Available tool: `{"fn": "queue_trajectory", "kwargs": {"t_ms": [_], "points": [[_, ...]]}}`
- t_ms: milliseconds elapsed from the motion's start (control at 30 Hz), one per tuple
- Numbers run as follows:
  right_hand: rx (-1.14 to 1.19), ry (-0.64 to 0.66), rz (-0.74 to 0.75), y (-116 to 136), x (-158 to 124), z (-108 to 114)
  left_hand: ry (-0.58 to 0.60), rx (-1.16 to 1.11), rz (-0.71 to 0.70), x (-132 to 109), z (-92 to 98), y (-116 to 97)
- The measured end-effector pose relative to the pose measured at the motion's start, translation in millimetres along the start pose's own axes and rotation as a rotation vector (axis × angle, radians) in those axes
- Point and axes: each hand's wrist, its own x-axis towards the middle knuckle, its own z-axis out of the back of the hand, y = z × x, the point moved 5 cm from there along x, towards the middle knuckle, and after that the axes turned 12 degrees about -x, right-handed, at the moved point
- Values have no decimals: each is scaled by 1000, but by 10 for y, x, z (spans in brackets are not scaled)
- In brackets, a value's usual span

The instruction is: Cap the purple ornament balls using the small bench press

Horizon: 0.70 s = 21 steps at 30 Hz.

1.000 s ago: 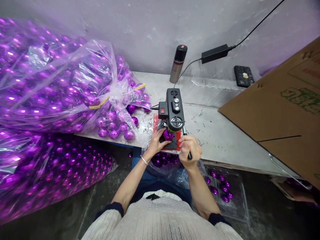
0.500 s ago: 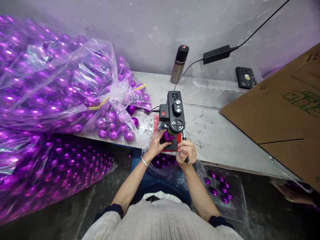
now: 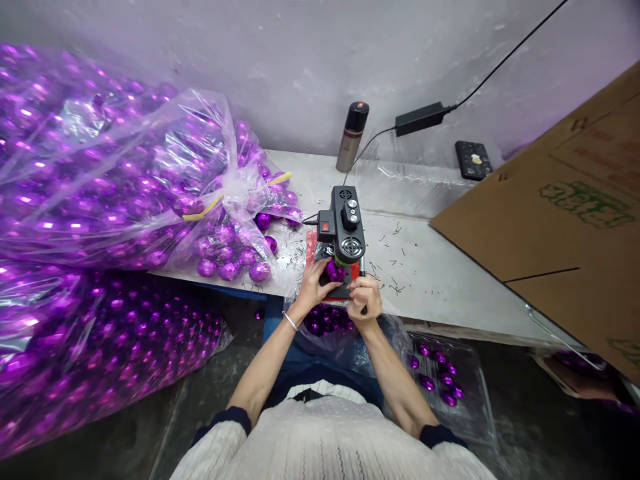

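Observation:
A small black machine with a red switch stands at the front of the white table. Under its head sits a shiny purple ball. My left hand has thumb and fingers around the ball's left and near sides. To the right of the machine, my right hand is closed round the black-ended lever, close to the base. Below the table edge, an open clear bag of purple balls lies at my lap.
Large clear bags of purple balls fill the left. A spray can, a black adapter and a phone are behind. A cardboard box stands right; a clear tray holds several balls below.
My right hand has moved slightly left, closer to the machine, with the lever still in it. My left hand keeps its place at the ball. The whole view has shifted slightly.

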Motion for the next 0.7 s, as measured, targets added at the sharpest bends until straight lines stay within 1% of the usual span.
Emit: {"fn": "queue_trajectory", "kwargs": {"t_ms": [100,167,233,300,367,400,433,500,567,600,633,667,700], "points": [[-3,10,-2,21,67,21,-6,1,-20,18,-3,12],[-11,-9,-49,52,196,71,-6,3,-34,36,-11,16],[-34,3,-106,104,376,122,-17,8,-47,31,-15,6],[-41,45,-173,152,554,158,-55,30,-69,-36,2,-36],[-34,87,-191,201,674,180,-86,79,-111,-192,26,-120],[-28,98,-183,219,702,188,-75,111,-142,-300,26,-176],[-23,102,-169,233,708,194,-38,146,-177,-422,14,-238],[-16,97,-141,238,667,198,91,220,-246,-674,-43,-357],[-11,87,-127,224,597,193,208,274,-284,-856,-95,-446],[-8,84,-121,216,566,190,239,285,-288,-890,-100,-476],[-5,82,-115,209,542,187,244,290,-282,-876,-80,-499],[-3,81,-109,204,528,184,221,298,-268,-811,-31,-512],[-1,84,-102,201,521,182,170,321,-244,-700,53,-518]]}}
